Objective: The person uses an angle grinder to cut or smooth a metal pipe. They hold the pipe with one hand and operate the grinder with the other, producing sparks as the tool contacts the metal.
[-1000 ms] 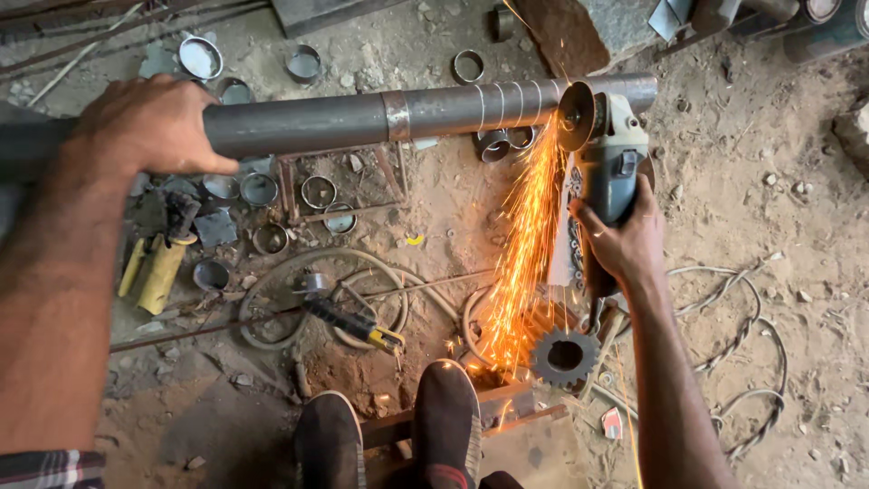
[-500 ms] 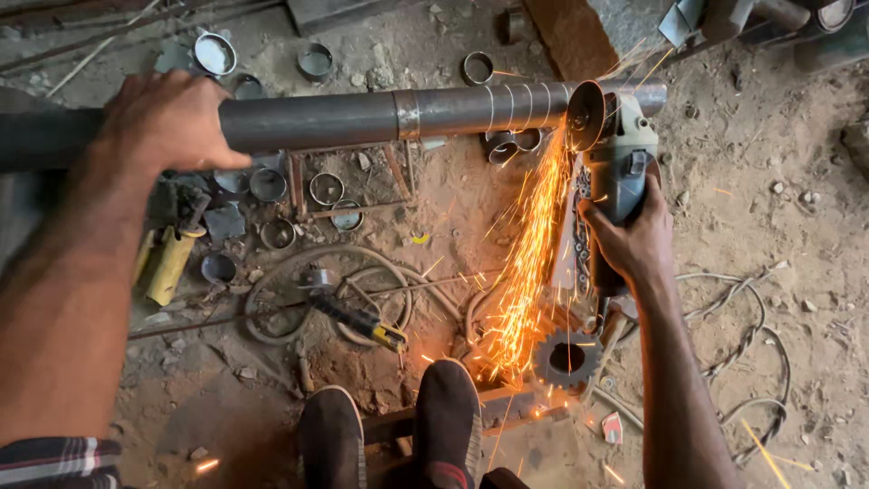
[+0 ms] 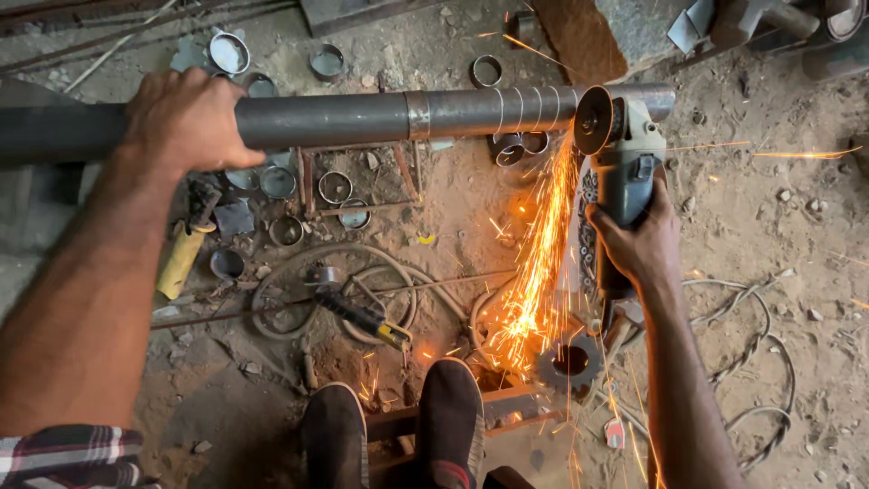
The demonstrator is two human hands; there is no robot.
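Here the right hand (image 3: 638, 237) grips the angle grinder (image 3: 625, 167), left hand (image 3: 186, 118) clasped over the steel pipe (image 3: 362, 119)

- Angle grinder (image 3: 625, 172): shown slightly lower against the pipe (image 3: 362, 119) than one second ago; its disc (image 3: 593, 120) now stands squarely over the pipe's width, near the right end.
- Spark stream (image 3: 534, 272): at one second ago a dense, bright fan falling to the ground; now narrower at the top, pooling lower near the toothed gear (image 3: 570, 362).
- Stray sparks: new thin streaks fly to the far right (image 3: 806, 154) and upward near the top centre (image 3: 534, 45).
- Right hand (image 3: 638, 240): sits a little lower in the view than before.
- Left hand (image 3: 186, 118): shifted slightly rightward and downward in the view, as has the whole scene, through a small head movement.
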